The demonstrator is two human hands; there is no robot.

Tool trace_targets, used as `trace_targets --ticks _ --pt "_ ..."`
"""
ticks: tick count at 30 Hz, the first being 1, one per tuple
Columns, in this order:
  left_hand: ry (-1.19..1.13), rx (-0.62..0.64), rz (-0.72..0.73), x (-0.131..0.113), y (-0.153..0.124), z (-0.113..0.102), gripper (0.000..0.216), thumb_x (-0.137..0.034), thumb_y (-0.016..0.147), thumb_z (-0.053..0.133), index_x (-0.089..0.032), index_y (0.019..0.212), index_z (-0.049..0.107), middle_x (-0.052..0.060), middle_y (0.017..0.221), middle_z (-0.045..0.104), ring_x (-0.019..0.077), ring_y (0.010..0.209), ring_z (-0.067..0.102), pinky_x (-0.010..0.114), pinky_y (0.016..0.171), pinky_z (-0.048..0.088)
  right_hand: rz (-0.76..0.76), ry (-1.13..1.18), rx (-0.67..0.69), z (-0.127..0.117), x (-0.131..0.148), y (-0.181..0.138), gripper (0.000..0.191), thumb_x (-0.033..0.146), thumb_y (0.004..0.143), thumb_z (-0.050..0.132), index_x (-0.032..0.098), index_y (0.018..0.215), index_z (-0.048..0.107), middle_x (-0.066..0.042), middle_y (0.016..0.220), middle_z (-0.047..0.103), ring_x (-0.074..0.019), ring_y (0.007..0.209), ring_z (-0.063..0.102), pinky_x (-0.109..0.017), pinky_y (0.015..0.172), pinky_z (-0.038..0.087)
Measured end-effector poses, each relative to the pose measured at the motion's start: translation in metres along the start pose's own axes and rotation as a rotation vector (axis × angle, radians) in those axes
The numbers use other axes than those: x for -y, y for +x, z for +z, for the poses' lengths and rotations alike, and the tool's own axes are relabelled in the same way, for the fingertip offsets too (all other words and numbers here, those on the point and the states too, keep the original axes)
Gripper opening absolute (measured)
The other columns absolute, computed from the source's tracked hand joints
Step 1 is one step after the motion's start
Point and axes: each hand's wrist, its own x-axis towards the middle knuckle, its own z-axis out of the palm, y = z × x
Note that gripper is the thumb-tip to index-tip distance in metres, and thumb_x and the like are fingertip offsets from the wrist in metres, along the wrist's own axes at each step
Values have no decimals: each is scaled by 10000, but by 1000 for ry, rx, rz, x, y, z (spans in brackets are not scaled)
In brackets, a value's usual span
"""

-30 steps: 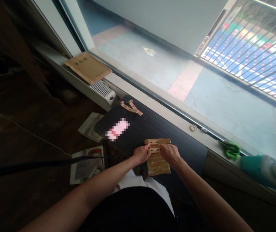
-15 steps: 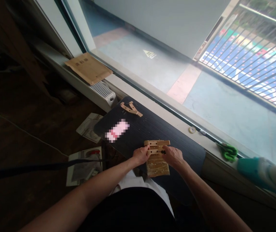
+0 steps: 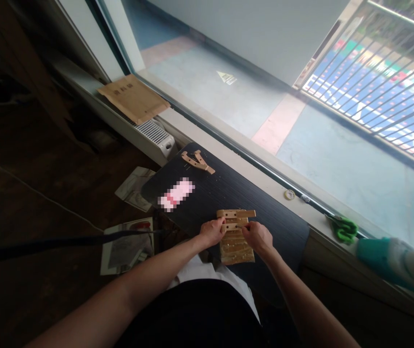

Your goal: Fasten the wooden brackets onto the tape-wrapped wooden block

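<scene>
A wooden bar (image 3: 232, 226) is pinched by the left hand (image 3: 212, 232) at the table's (image 3: 261, 193) near edge; right hand (image 3: 258, 236) curled, hold hidden.

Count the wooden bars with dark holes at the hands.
2: the farther bar is at the far end of the tan block; the nearer bar is between the left hand and the right hand. The hands may hide more.

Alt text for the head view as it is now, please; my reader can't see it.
Left hand grips one end of a wooden bar over a tan block; the right hand is at the other end, its grip unclear. A forked piece lies farther off on the black table.
</scene>
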Motion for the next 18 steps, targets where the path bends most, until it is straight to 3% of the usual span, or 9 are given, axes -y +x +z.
trace_targets --ticks 3,8,18 --pt "2 -9 8 1 0 1 234 -326 885 377 -260 1061 516 24 963 694 216 879 666 302 748 490 6 35 8 0 -7 -1 350 366 909 343 258 1014 659 -50 942 702 -173 845 660 -237 603 425" --pt "7 -21 8 2 -1 2 241 -326 885 380 -257 1076 509 29 973 693 215 889 665 297 750 488 -122 25 -36 -6 -7 -8 316 266 862 416 280 1117 603 -28 1028 682 -166 936 628 -248 708 415" --pt "11 -4 -5 3 2 4 246 -328 875 402 -256 1081 516 40 979 691 222 887 665 310 753 488 -300 -86 1 -9 0 -10 255 181 922 388 197 934 642 -50 953 677 -158 901 626 -281 770 443"
